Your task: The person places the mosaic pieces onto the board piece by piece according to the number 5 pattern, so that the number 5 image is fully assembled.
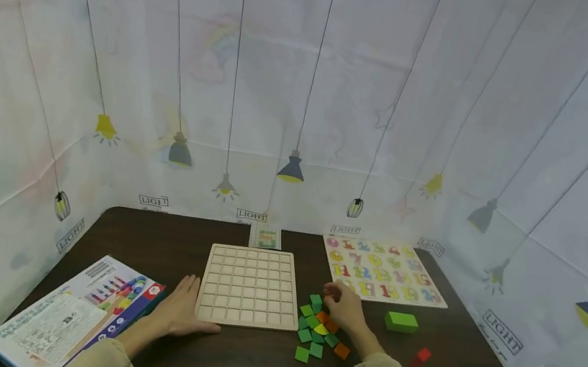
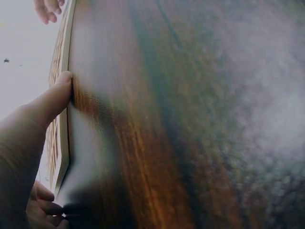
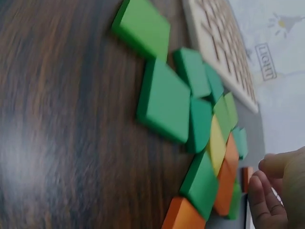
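The pale wooden grid board (image 1: 251, 287) lies flat, its square recesses bare. My left hand (image 1: 180, 308) rests at its left edge near the front corner, fingers extended; in the left wrist view the thumb (image 2: 59, 90) presses the rim. Right of the board lies a loose cluster of green, orange and yellow square tiles (image 1: 317, 337). My right hand (image 1: 346, 313) is at the cluster's far side with bent fingers. In the right wrist view it pinches a small orange tile (image 3: 247, 179) at the fingertips, partly hidden by them.
A small pattern card (image 1: 266, 238) lies behind the board. At the back right is a number puzzle board (image 1: 383, 271), with a green block (image 1: 401, 322) and a red block (image 1: 418, 361) nearer. A printed box (image 1: 78, 310) lies at the left. Curtains border the dark table.
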Demonstrator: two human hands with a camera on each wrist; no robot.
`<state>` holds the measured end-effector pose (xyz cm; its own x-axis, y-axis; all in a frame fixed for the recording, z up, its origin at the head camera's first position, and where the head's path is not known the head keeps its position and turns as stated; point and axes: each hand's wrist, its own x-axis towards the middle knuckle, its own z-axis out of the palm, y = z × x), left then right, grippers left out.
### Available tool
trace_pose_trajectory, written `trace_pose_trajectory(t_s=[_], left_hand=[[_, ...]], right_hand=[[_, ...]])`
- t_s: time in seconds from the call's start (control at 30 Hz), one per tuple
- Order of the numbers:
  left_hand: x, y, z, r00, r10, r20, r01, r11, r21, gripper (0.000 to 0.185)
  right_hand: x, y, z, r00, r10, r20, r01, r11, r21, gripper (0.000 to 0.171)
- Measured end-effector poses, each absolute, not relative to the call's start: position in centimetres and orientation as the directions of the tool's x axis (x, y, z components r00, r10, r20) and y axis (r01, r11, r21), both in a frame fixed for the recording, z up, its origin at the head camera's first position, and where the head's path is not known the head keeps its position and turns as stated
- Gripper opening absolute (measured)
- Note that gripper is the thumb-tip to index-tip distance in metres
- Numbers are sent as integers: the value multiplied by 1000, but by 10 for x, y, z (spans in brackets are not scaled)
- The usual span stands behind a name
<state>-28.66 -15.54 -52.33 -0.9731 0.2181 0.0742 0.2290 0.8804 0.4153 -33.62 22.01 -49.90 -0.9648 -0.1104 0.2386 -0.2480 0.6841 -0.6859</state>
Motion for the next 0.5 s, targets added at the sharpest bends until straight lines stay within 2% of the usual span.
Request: trace_pose_trajectory(t_s=[0.3,0.5], left_hand=[[-291,-161,-522,-967,252,45,247,874,418,119],[-292,-164,-516,-967,255,28,243,877,414,115]], right_hand=[[-340,230,-509,-957,-102,273,-264,702,-661,25],[-339,241,-502,-952,-156,263,-285,763,-580,20]])
